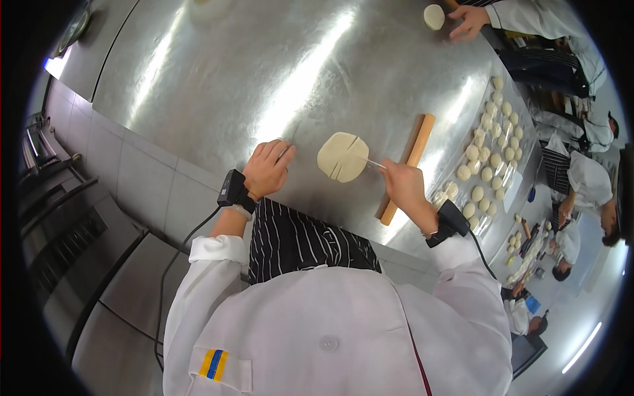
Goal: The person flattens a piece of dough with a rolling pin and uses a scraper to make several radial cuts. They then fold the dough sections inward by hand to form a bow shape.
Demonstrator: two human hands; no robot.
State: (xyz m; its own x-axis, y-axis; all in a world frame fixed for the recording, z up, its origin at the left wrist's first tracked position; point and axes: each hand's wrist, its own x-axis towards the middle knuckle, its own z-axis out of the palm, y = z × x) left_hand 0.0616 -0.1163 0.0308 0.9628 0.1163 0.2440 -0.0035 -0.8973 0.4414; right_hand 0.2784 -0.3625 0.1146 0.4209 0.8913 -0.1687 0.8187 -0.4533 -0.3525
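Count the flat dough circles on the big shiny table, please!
2: one slit dough circle between the left hand and right hand, and another dough circle beside a co-worker's hand. A pale blur at the top edge is unclear.

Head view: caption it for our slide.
Right hand holds a thin, pale tool at a slit, cream dough disc.

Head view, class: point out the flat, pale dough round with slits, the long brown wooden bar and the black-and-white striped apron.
Dough round (341, 158): head view, middle of its top face.
Wooden bar (415, 146): head view, far stretch of its length.
Striped apron (294, 239): head view, front cloth.
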